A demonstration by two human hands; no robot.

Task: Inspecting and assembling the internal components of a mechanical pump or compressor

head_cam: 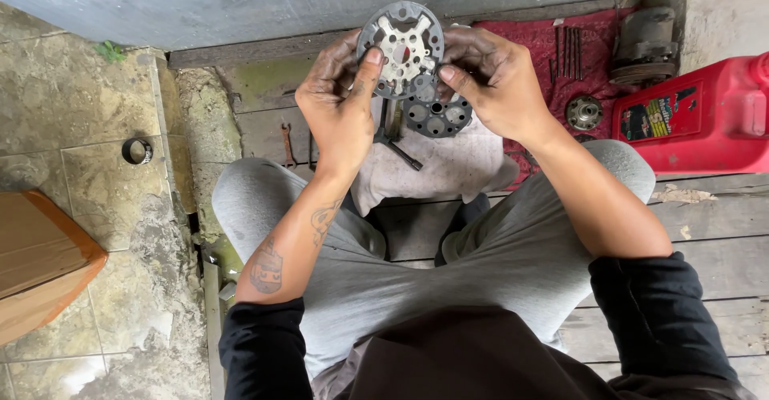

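My left hand (340,100) and right hand (493,80) pinch a round perforated metal plate (402,48) by its rim, raised above the white cloth (448,168). I judge inspection underway; turning it needs steady grip.

A round grey metal plate (401,48), pierced with many holes and a star-shaped cutout at its middle, is held upright and flat-on to the camera above the knees. Its rim is pinched on both sides by grease-darkened fingers. Just below it, on a white cloth, lies a second dark round disc (437,116) with large holes.
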